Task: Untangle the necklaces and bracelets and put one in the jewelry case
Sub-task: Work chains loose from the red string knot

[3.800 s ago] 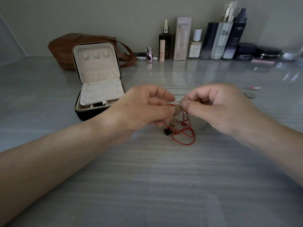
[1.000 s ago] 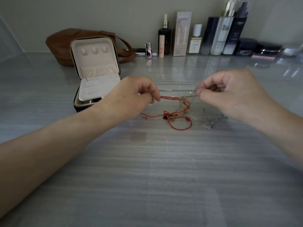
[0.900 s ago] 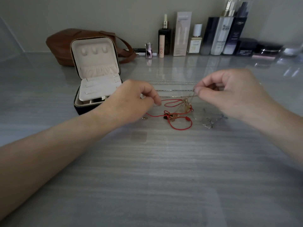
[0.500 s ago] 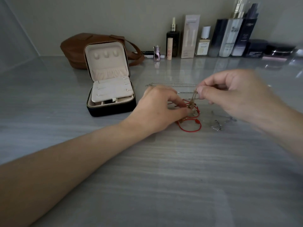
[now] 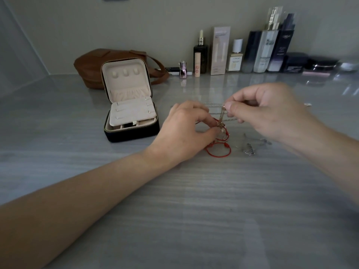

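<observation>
**Picking at the knot, nothing cased yet**

Left grip [image 5: 186, 131] was pulling the red cord [image 5: 218, 150] out leftward a second ago. Now it's back in at the knot, pinching the cord low over the desk [image 5: 174, 210]. Right grip [image 5: 266, 111] pinches the gold chain [image 5: 221, 117] by its top, hanging upright. Cord and chain look still tangled. Silver chain [image 5: 248, 147] lies loose at right. Case [image 5: 130, 113] is open at left, well apart.

I am looking at a room in a home, at a dressing table [image 5: 174, 220] with a gray top. By the plain wall [image 5: 136, 26] stand tall bottles [image 5: 266, 53] and dark jars [image 5: 295, 62] of skin cream in a row. A small pink bottle [image 5: 182, 69], a brown bag [image 5: 89, 68] and an open jewelry case [image 5: 132, 133] sit there too.
</observation>
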Demonstrator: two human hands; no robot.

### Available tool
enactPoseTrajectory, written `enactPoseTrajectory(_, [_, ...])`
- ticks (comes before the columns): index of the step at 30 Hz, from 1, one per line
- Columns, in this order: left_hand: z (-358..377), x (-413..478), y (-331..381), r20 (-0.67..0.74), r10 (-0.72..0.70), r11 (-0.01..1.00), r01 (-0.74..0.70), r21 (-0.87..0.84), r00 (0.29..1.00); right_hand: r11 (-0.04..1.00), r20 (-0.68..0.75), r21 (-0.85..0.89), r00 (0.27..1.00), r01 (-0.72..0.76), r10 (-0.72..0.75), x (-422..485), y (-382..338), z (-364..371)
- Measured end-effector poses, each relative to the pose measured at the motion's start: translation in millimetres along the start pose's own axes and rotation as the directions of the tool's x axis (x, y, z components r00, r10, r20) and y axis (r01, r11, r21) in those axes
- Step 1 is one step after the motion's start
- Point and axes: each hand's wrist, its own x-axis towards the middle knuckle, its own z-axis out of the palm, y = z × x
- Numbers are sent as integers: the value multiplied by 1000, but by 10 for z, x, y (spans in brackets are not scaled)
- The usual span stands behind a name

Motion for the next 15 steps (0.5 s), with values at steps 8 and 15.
enactPoseTrajectory(8, [-76, 50, -1, -24, -76, 990, 73, -120, 997, 1000, -24, -20, 1000, -12, 11, 10, 71, -41])
enactPoseTrajectory(15, [-196, 102, 57, 62, -265, 871, 266, -413, 962, 998, -22, -46, 999, -30, 29, 14, 78, -39])
